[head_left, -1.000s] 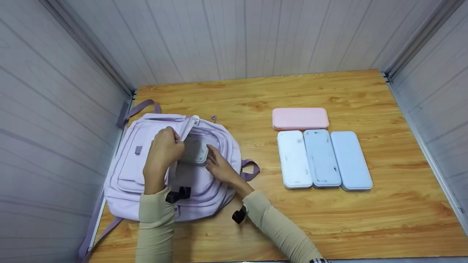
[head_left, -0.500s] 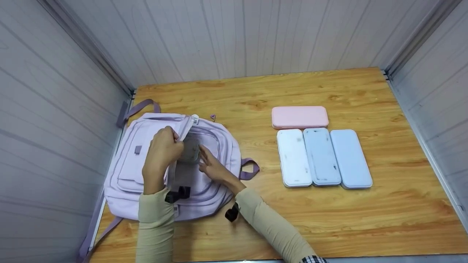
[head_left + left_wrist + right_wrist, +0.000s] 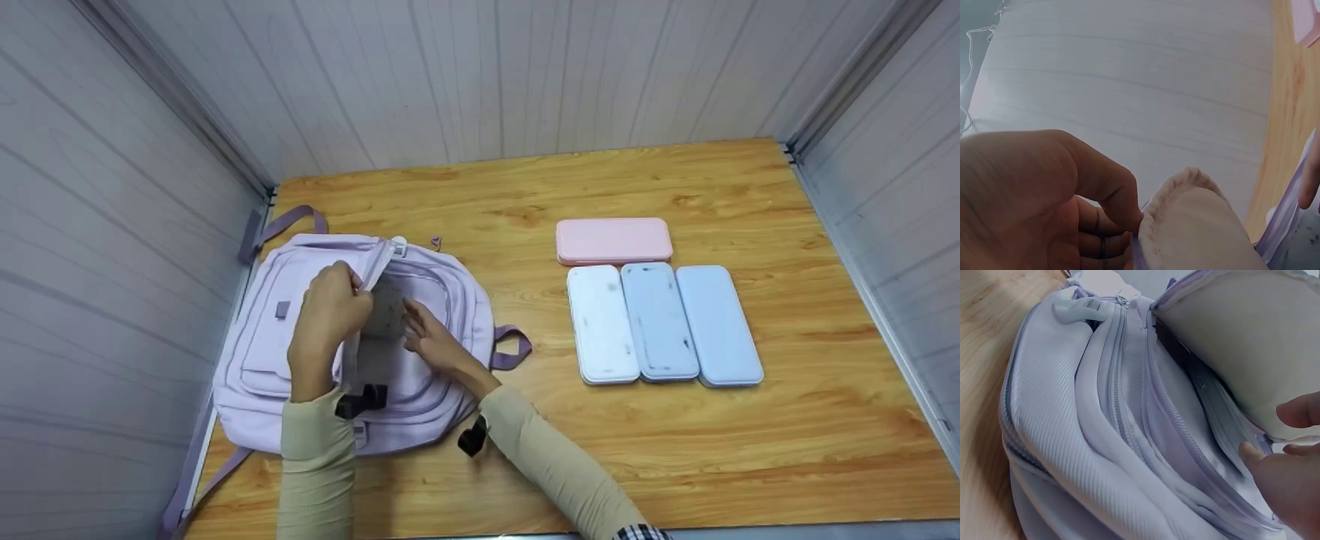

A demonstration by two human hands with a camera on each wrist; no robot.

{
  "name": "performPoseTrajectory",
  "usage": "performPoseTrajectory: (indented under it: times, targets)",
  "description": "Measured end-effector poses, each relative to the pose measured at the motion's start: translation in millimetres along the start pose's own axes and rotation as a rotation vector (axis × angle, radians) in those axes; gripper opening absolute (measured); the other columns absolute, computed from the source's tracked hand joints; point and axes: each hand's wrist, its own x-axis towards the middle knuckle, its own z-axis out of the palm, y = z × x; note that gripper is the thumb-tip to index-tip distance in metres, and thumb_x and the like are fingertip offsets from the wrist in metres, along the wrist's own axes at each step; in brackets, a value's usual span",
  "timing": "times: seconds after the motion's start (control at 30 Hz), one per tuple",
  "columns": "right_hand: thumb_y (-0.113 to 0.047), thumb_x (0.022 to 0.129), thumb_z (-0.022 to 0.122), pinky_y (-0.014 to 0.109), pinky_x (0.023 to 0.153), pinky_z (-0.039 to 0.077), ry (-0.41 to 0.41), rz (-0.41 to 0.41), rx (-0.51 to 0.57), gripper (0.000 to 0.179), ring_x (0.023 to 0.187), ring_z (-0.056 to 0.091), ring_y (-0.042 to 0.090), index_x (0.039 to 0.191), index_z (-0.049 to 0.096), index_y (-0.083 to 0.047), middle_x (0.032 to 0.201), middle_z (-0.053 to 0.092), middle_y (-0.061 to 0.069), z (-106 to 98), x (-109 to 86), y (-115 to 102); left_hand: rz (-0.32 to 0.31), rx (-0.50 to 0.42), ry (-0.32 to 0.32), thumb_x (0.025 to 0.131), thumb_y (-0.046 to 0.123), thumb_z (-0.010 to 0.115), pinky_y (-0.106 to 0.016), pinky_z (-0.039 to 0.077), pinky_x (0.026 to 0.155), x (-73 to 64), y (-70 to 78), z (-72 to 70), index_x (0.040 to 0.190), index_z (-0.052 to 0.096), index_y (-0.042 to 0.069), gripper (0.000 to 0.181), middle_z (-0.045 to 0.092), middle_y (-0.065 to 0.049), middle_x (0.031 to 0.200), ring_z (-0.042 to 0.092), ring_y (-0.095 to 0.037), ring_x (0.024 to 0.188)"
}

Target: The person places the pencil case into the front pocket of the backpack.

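Note:
A lilac backpack (image 3: pixel 259 337) lies on the left of the table, its pocket unzipped. My left hand (image 3: pixel 326 315) pinches the edge of the pocket's flap (image 3: pixel 1196 219) between thumb and curled fingers, holding it lifted. Inside the pocket is a greyish flat pencil case (image 3: pixel 384 313), specked with dark marks, its far part hidden behind the flap. My right hand (image 3: pixel 435 341) reaches into the opening. In the right wrist view its thumb (image 3: pixel 1252 455) lies right at the near end of the case, while the other fingers are extended apart from it.
Right of the backpack, white (image 3: pixel 604 326), spotted blue (image 3: pixel 660 322) and plain blue (image 3: pixel 720 326) cases stand side by side. A pink case (image 3: pixel 615 240) lies across behind them. Panel walls (image 3: pixel 480 75) border the wooden table (image 3: pixel 510 202).
My right hand has moved left, deeper into the pocket, and the pencil case has slid further in under the flap. My left hand keeps its hold on the flap.

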Motion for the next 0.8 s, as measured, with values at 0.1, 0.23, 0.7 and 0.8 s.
performPoseTrajectory:
  times: [0.1, 0.23, 0.7, 0.8]
  targets:
    - [0.012, 0.086, 0.039, 0.045, 0.113, 0.026, 0.021, 0.002, -0.038, 0.071, 0.146, 0.015, 0.031, 0.151, 0.013, 0.0, 0.158, 0.012, 0.018, -1.4, -2.3, -6.5, -0.004, -0.004, -0.001, 0.08, 0.005, 0.048, -0.047, 0.043, 0.072, 0.1, 0.2, -0.5, 0.088, 0.053, -0.002, 0.011, 0.052, -0.016, 0.086, 0.052, -0.033, 0.08]
    - [0.011, 0.086, 0.043, 0.049, 0.113, 0.026, 0.05, -0.064, -0.117, 0.065, 0.143, 0.021, 0.039, 0.146, 0.02, 0.008, 0.154, 0.019, 0.026, -5.6, -4.8, -18.7, -0.013, -0.007, 0.002, 0.08, 0.006, 0.049, -0.046, 0.042, 0.073, 1.2, 1.2, -2.4, 0.089, 0.053, -0.002, 0.012, 0.053, -0.016, 0.087, 0.052, -0.033, 0.081]
    - [-0.004, 0.092, 0.052, 0.032, 0.093, 0.048, 0.044, -0.236, -0.651, 0.031, 0.111, 0.06, 0.026, 0.122, 0.061, -0.005, 0.122, 0.062, 0.013, -35.4, -26.7, -54.8, -0.042, -0.009, -0.007, 0.081, 0.007, 0.05, -0.048, 0.044, 0.076, 1.7, -2.8, -4.7, 0.094, 0.054, -0.003, 0.017, 0.055, -0.019, 0.092, 0.053, -0.035, 0.086]
    - [0.0, 0.091, 0.053, 0.037, 0.092, 0.049, 0.048, -0.273, -0.683, 0.028, 0.107, 0.061, 0.03, 0.118, 0.062, -0.001, 0.118, 0.064, 0.017, -40.7, -38.0, -70.1, -0.037, -0.014, -0.001, 0.081, 0.006, 0.049, -0.048, 0.043, 0.076, 1.0, -3.4, -3.6, 0.092, 0.054, -0.003, 0.016, 0.055, -0.019, 0.091, 0.053, -0.035, 0.086]
